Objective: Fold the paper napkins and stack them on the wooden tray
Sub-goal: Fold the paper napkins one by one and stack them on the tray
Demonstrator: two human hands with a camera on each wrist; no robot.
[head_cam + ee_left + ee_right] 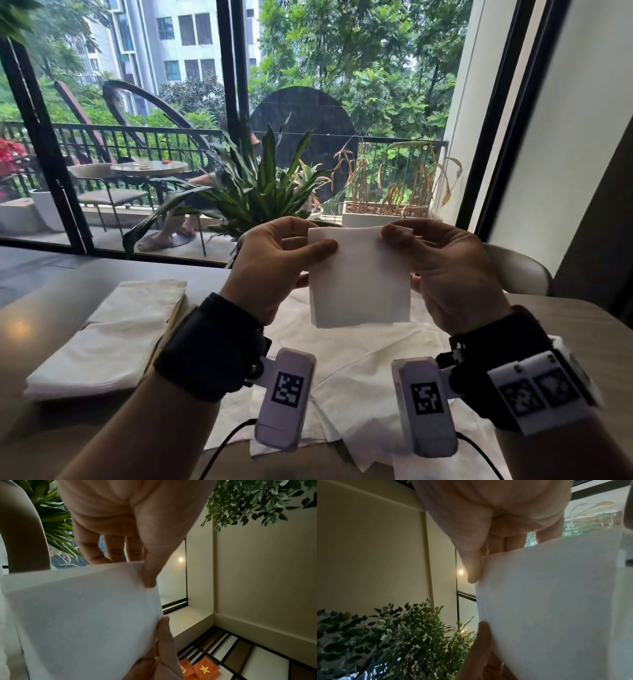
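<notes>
Step in hand: folding. One white napkin [359, 277], already squared into a small panel, is held upright in the air above the table [565, 329], between the two hands.

Left hand [270, 267]: thumb across the napkin's upper left corner, fingers behind; clamped on its left edge.

Right hand [448, 270]: thumb over the upper right corner, fingers behind; clamped on its right edge. The hands stand apart, the napkin's width between them.

Next move, by judgement: either one more crease, bringing the edges together evenly, or carrying the panel leftward to the stack. Thin paper calls for a light pinch and square corners.

Stack of folded napkins [102, 346]: lies to the left, well apart from the held one. The tray [177, 310] shows only as a thin pale edge at the stack's right side; whether it is wooden cannot be told.

Loose unfolded napkins [359, 383]: spread on the table directly under the hands; still to be folded.

Other items: chair back [517, 270] across the table; potted plant [260, 185] by the window.

Obstructions: none seen between the held napkin and the stack.
</notes>
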